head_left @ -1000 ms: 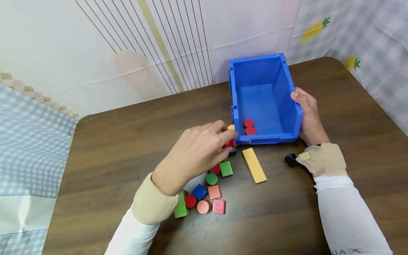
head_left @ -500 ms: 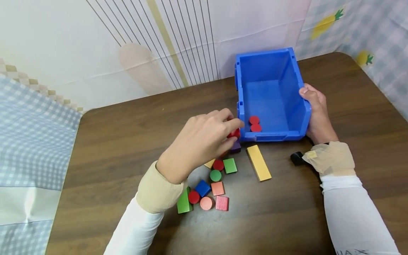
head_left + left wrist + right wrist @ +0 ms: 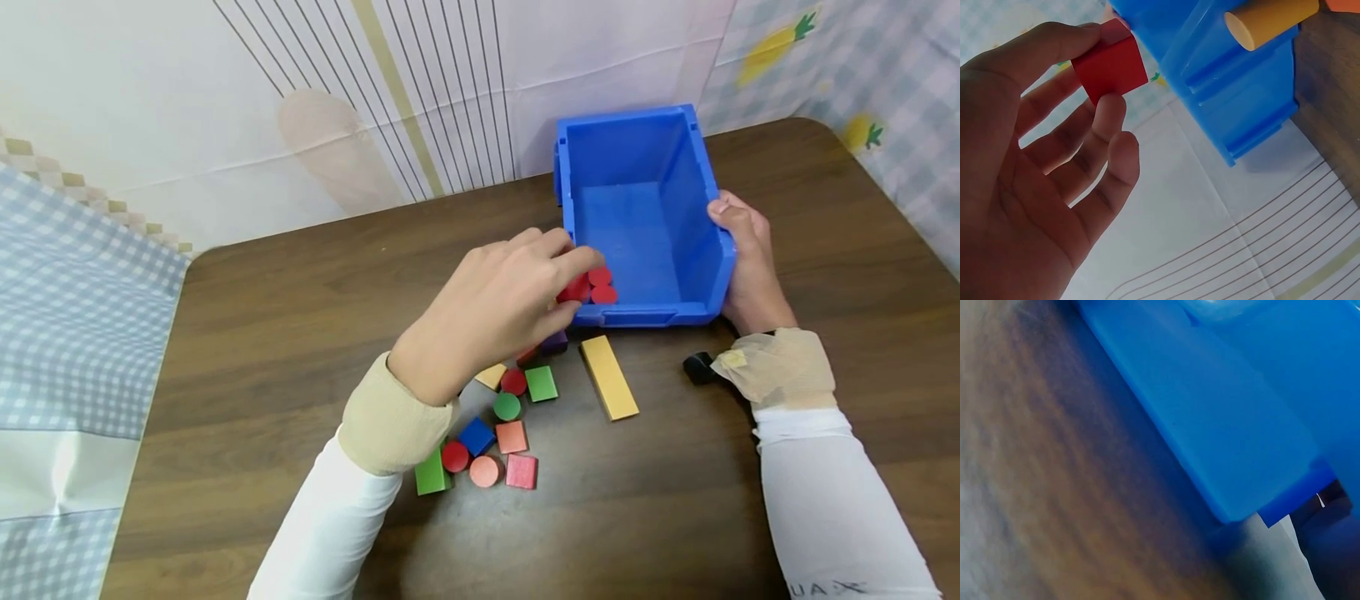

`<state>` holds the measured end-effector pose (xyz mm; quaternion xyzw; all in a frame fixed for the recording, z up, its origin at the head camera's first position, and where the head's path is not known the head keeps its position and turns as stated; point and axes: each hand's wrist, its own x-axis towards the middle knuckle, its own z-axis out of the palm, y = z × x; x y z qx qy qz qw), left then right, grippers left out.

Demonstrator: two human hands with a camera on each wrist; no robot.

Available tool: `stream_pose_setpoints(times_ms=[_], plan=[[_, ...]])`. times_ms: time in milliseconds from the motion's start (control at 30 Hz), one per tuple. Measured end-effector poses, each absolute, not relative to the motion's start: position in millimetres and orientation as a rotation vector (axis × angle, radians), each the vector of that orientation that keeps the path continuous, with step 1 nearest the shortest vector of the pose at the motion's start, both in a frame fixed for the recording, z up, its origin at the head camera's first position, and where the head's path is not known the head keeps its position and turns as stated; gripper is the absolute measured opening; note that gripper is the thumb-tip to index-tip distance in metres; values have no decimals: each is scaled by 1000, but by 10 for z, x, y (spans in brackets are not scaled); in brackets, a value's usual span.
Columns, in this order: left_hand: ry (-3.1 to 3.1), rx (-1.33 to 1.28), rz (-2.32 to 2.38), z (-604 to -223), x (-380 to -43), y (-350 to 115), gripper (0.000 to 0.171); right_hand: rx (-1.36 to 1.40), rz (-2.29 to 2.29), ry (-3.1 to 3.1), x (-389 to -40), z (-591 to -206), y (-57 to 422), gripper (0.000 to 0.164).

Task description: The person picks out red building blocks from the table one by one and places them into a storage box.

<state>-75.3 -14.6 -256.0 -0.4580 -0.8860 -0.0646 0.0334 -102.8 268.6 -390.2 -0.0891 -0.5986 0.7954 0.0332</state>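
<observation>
One red block (image 3: 1113, 72), pinched in the left hand's (image 3: 510, 296) partly curled fingers, has moved from beside the blue bin (image 3: 633, 221) to over its near-left corner, unreleased; transfer judged under way. Right hand (image 3: 752, 267) grips the bin's right wall.

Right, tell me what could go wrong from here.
The left hand has only a fingertip pinch on the red block, so it might slip. Dropped there, it could hit the two round red pieces in the blue bin. If the right hand shifts the bin, the purple block beside it might get nudged.
</observation>
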Motion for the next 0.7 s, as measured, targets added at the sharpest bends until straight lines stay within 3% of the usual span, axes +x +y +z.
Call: stream_pose_setpoints(times_ms=[300, 700], plan=[[-2811, -1385, -160, -2538, -838, -81, 37, -274, 2433, -1844, -1040, -3904, 2684, 41], [-2822, -1383, -141, -2597, -913, -5, 40, -295, 2427, -1857, -1040, -3903, 2688, 48]])
